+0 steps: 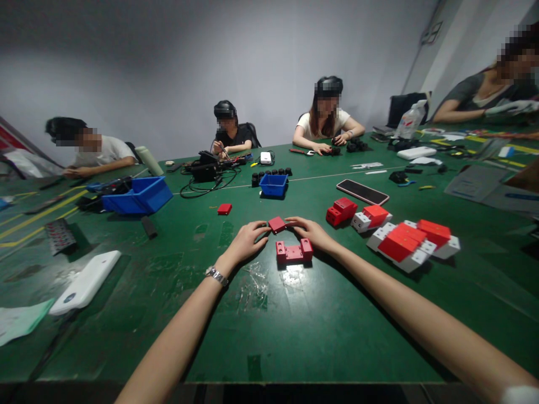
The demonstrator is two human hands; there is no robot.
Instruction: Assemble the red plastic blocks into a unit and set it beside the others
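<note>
A small red square block (277, 225) is held between my two hands, just above or on the table. My left hand (248, 242) touches its left side with the fingertips, the thumb lower down. From the other side, the fingers of my right hand (312, 233) meet the block's right edge. Close in front of me lies a red U-shaped plastic part (293, 252) with a raised, holed post at each end. Farther off, to the left, rests another small red square piece (224, 209).
Red and white plastic housings (402, 244) and a red one (341, 211) lie to the right, near a phone (362, 192). Blue bins (273, 184) stand beyond my hands and at left. A white power bank (86, 282) lies left. Several people sit around the green table (320, 331).
</note>
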